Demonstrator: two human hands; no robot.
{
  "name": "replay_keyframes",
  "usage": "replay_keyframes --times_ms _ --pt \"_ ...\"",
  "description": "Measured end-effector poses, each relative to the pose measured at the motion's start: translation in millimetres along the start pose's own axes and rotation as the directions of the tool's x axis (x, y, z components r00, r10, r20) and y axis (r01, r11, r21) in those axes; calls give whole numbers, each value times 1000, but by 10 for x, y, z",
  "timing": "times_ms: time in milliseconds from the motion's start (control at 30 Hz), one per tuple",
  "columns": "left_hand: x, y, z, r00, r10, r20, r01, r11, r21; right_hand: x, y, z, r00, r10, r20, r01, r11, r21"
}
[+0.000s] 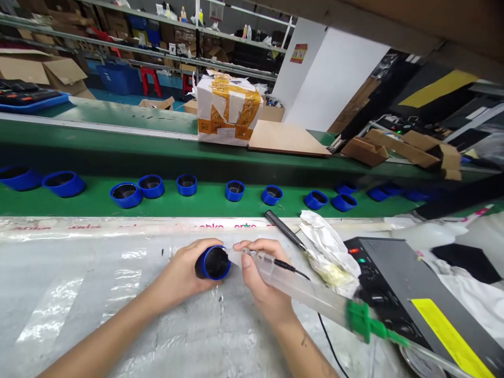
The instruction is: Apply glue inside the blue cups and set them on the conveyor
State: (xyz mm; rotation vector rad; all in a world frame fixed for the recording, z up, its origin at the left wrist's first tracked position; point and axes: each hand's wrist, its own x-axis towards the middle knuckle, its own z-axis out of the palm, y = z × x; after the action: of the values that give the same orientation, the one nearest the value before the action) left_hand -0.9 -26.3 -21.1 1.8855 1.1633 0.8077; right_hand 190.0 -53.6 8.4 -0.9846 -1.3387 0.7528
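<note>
My left hand is wrapped round a blue cap, tipped on its side with the dark opening facing right. My right hand grips a clear dispensing syringe, whose tip points into the cap's opening. The syringe has a green fitting at its rear end and a thin black cable running from near my fingers. Both hands rest over a plastic-covered worktable.
Several blue caps stand in a row on the green conveyor belt. A black pen-like tool lies beside crumpled white rags. A grey control box sits at the right. A taped parcel and cardboard pieces lie beyond.
</note>
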Motion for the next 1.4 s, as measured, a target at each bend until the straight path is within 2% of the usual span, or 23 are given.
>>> replay_keyframes --times_ms 633,1400 --pt "-9 -34 -13 1000 21 0 -21 999 36 12 1 -35 998 -15 -58 12 999 -47" --pt "-6 -4 -29 1000 22 -10 -22 998 55 -27 -44 -158 999 45 30 -39 983 -181"
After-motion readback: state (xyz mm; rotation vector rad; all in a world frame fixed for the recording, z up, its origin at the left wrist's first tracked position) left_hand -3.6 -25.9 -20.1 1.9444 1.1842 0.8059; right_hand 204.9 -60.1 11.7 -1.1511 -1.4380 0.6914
